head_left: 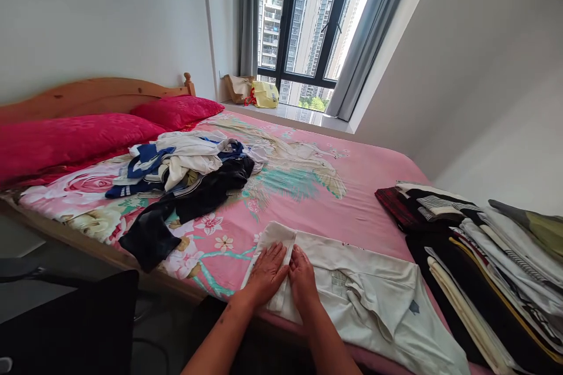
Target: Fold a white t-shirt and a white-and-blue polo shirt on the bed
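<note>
A white garment (321, 261), apparently a pair of trousers, lies lengthwise along the bed's front edge, its left end turned over on itself. My left hand (269, 269) rests flat on that folded end, fingers stretched out. Just to its right, my right hand (302, 275) stands on its side along the fold's edge, fingers stretched and touching the cloth. The garment's right part is rumpled, with a small dark patch near its end.
A loose heap of clothes (193, 164) lies at left on the pink flowered bedsheet (352, 211). Stacks of folded clothes (497, 258) stand at right. Red pillows (88, 137) lean near the wooden headboard (105, 91). Paper and yellow bags (264, 95) sit on the windowsill. A black object (70, 322) is at lower left.
</note>
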{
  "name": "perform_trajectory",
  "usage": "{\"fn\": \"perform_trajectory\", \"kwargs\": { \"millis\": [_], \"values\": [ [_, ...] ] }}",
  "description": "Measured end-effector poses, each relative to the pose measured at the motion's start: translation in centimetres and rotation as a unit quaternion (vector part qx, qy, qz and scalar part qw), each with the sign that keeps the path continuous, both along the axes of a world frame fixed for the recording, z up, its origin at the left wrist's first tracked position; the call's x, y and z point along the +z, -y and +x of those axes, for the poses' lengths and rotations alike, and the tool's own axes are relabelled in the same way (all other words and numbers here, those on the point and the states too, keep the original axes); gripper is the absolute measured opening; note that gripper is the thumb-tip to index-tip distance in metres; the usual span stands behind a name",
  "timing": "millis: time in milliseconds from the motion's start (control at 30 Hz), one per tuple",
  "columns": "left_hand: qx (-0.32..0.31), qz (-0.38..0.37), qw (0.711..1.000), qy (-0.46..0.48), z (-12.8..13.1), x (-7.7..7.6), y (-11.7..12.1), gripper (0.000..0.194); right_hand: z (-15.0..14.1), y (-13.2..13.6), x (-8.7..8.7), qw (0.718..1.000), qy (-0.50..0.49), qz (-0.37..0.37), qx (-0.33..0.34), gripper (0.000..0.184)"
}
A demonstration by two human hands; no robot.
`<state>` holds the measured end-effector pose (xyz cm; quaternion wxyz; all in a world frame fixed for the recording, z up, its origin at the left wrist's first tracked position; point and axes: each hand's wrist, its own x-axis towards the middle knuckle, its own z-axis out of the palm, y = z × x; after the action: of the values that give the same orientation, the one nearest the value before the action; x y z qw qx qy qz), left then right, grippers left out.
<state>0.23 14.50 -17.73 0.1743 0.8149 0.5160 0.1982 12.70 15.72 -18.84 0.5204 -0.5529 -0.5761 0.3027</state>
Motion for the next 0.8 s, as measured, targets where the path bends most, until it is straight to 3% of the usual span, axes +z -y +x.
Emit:
{"fn": "perform_trajectory", "kwargs": {
  "millis": [67,133,200,333,433,567,700,800],
  "values": [
    [-0.009,0.005,1.0,-0.021,0.0,0.2,0.2,0.057,1.3,-1.2,1.4,0.996,0.003,-0.009,-0.084,0.053],
    [-0.016,0.008,0.999,-0.037,0.2,0.4,0.4,0.06,1.9,-3.1,3.6,0.992,0.064,0.014,-0.105,0.049],
    [-0.019,0.014,0.999,-0.041,0.3,0.5,0.6,0.061,1.7,-5.4,5.9,0.982,0.18,0.02,-0.046,0.046],
    [-0.022,0.019,0.999,-0.03,0.1,0.6,1.1,0.064,0.0,-10.4,8.4,0.909,0.387,-0.136,0.08,0.053],
    [-0.023,0.009,1.0,-0.018,-0.2,0.6,1.3,0.066,-1.4,-12.9,7.9,0.87,0.417,-0.203,0.169,0.058],
    [-0.014,-0.005,1.0,-0.003,-0.2,0.9,1.4,0.068,-2.7,-14.1,5.8,0.863,0.392,-0.213,0.238,0.042],
    [-0.018,-0.026,0.999,0.006,-0.1,1.0,1.3,0.068,-3.5,-14.3,4.2,0.885,0.374,-0.168,0.221,0.021],
    [-0.021,-0.031,0.999,0.002,-0.2,0.9,1.3,0.069,-3.8,-14.1,4.1,0.907,0.37,-0.114,0.164,0.021]
  ]
}}
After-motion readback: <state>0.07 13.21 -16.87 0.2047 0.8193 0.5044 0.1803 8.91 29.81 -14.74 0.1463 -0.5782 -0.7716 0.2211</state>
